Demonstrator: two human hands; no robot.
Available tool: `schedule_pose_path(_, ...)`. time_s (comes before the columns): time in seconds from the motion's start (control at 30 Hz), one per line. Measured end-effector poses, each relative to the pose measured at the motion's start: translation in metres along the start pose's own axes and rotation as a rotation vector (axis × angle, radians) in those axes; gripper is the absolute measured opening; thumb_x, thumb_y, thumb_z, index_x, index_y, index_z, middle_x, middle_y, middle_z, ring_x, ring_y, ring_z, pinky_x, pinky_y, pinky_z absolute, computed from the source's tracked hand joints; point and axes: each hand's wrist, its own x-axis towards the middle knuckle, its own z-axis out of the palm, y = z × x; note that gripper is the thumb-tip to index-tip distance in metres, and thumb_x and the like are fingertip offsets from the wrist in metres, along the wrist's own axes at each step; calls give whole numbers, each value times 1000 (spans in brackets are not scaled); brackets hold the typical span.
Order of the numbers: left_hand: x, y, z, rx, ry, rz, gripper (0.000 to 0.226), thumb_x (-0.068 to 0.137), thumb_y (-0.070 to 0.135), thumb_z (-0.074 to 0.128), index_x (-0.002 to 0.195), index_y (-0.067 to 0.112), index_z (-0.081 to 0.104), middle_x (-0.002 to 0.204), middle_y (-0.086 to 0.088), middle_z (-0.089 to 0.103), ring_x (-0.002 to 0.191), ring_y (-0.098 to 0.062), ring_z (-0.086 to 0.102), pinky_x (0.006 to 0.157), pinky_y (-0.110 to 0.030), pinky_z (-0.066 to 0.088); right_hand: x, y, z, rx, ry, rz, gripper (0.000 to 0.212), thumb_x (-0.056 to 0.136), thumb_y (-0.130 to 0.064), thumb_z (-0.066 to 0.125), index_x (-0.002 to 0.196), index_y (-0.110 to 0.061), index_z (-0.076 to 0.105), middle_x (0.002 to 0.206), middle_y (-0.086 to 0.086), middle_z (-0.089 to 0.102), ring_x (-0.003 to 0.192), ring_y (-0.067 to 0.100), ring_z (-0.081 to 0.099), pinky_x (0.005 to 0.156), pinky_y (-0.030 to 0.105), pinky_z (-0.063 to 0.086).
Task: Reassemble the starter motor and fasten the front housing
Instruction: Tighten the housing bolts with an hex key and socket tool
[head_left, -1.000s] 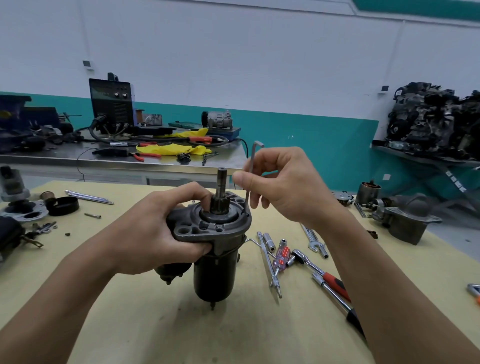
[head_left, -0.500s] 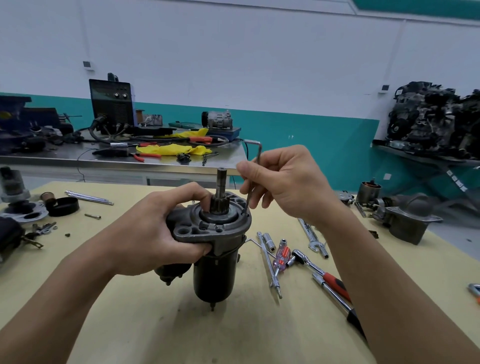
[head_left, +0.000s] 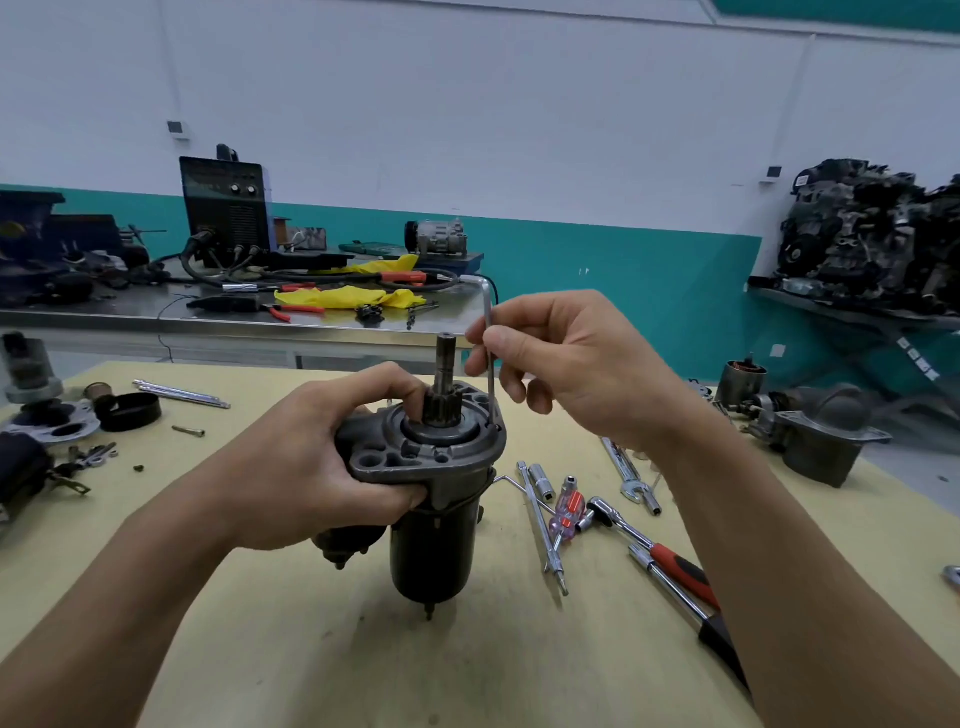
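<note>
The starter motor (head_left: 431, 551) stands upright on the yellow table (head_left: 363, 649), pinion shaft pointing up. Its grey front housing (head_left: 415, 457) sits on top of the dark cylindrical body. My left hand (head_left: 306, 467) grips the housing's left flange, thumb underneath and fingers over the rim. My right hand (head_left: 566, 369) pinches the long shaft of an L-shaped hex key (head_left: 488, 332) between thumb and fingers. The key stands upright with its tip in a bolt hole at the housing's right edge, and its short arm points left at the top.
Loose tools lie right of the motor: a ratchet with red handle (head_left: 670, 561), a small screwdriver (head_left: 566, 514), sockets and an extension bar (head_left: 545, 525). A second starter (head_left: 821, 431) sits at the far right. Black ring (head_left: 130, 410), bolt (head_left: 189, 431) and parts lie left.
The hex key's short arm has swung from pointing right to pointing left as my right hand turned it. My left hand and the motor have stayed put.
</note>
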Motion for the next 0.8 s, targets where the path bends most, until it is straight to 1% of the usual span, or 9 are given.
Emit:
schedule_pose_path(0.1,0,-1,0,-1,-1,-1,48,75,3,83,107,28,58,90,-10,73,78,-32,70,74,-47,56,-2,1,-2,18,20,-11,15,99,-3,59,91,-10,71,78,3,77,54,14,66,45,22,49)
schedule_pose_path(0.23,0,-1,0,0,-6,9,49,75,2,83,107,28,58,90,-11,73,78,-33,69,73,-48,55,-3,5,-1,34,131,-64,12,92,-3,69,83,-9,73,73,6,77,54,22,72,46,23,53)
schedule_pose_path(0.33,0,-1,0,3,-9,16,49,75,3,83,106,29,58,90,-10,73,77,-32,69,73,-47,56,-2,7,3,50,179,-98,6,87,-4,75,82,-7,74,71,7,76,53,24,72,47,24,54)
schedule_pose_path(0.4,0,-1,0,3,-9,18,49,75,2,83,108,28,58,89,-10,73,77,-33,69,73,-47,55,-2,8,5,65,189,-114,8,85,-5,77,79,-8,74,69,7,76,51,23,71,46,23,53)
schedule_pose_path(0.57,0,-4,0,14,-11,38,50,74,4,85,110,29,58,91,-8,74,80,-30,71,74,-42,56,-1,10,5,82,209,-134,11,80,-7,81,74,-11,73,66,8,75,48,20,69,46,22,52)
schedule_pose_path(0.63,0,-6,-1,-1,-16,41,52,72,10,87,110,29,58,96,-4,76,85,-26,73,75,-36,59,0,11,5,75,224,-158,16,79,-7,82,71,-13,70,63,8,73,47,19,68,45,22,51)
schedule_pose_path(0.7,0,-8,-3,-31,-22,45,57,65,23,92,111,33,60,109,4,74,93,-20,74,78,-27,60,0,12,7,53,238,-176,18,78,-7,84,70,-13,68,60,5,72,46,18,67,45,22,51)
schedule_pose_path(0.77,1,-10,-2,-51,3,61,58,56,39,92,106,37,63,127,21,64,98,-14,73,81,-21,58,0,14,9,21,257,-190,21,77,-8,85,69,-15,67,58,1,71,45,15,66,46,21,51)
schedule_pose_path(0.8,0,-12,-1,-57,30,79,57,53,43,92,103,36,64,132,27,58,102,-10,72,81,-21,58,-1,13,11,18,267,-188,21,76,-9,86,69,-17,67,57,0,70,45,14,65,46,20,51)
